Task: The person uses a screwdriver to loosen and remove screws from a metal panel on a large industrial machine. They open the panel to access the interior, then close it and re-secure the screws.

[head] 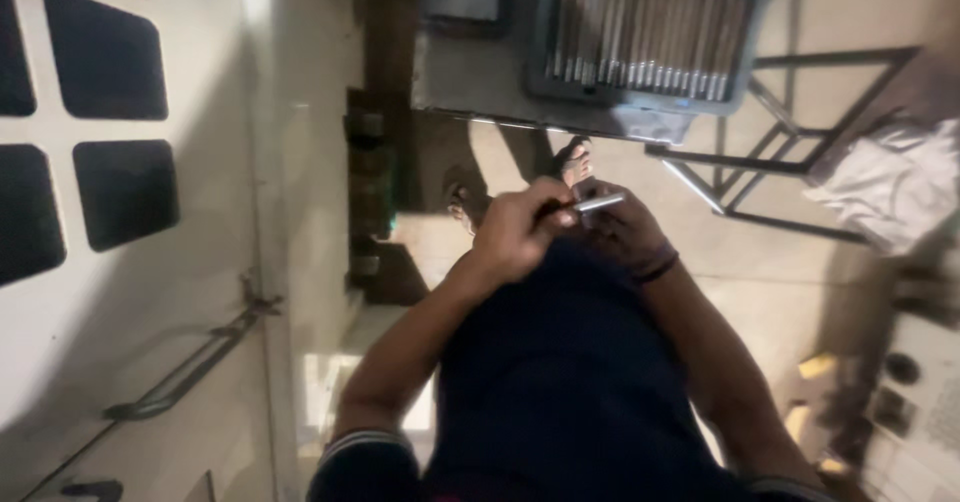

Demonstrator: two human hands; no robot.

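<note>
Pale tiled floor [760,262] ran below me, with a tray of metal-tipped wooden tools [640,37] on the far bench and a bare metal frame [790,152] to its right. My left hand [520,232] was curled shut around a thin metal rod [598,203], held near my waist. My right hand [625,232] cupped under the rod's far end; I couldn't tell whether it gripped. The rod looked stiff, light and probably slick. Best hold seemed mid-shaft, pinched between fingertips, not at the tip.

Silver metal rod [598,203], grey tray [640,102] of brown-handled tools [640,47], white cloth [890,187], black-panelled white door [120,192]
</note>
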